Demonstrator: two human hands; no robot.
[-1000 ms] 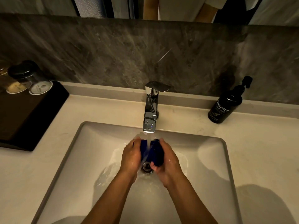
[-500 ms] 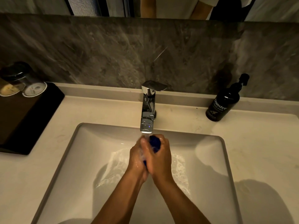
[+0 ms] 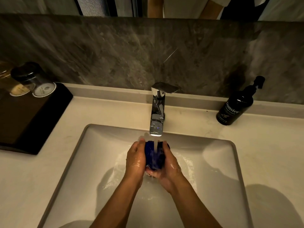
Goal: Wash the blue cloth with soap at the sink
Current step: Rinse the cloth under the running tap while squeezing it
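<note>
A bunched-up blue cloth [image 3: 153, 156] is held between both my hands over the white sink basin [image 3: 213, 162]. My left hand [image 3: 135, 159] presses its left side and my right hand [image 3: 167, 168] cups it from the right and below. Water runs from the chrome faucet [image 3: 157, 112] straight onto the cloth. Both hands look wet and shiny. A black hand wash pump bottle [image 3: 235, 107] stands on the counter at the back right, apart from my hands.
A dark tray [image 3: 32, 119] sits on the counter at the left with two upturned glasses [image 3: 32, 81] on it. A grey stone backsplash and a mirror edge run along the back. Pale counter [image 3: 271, 153] surrounds the basin.
My hands, pressed tightly together around the cloth half a second ago, have parted a little, so more of the blue cloth shows under the running water.
</note>
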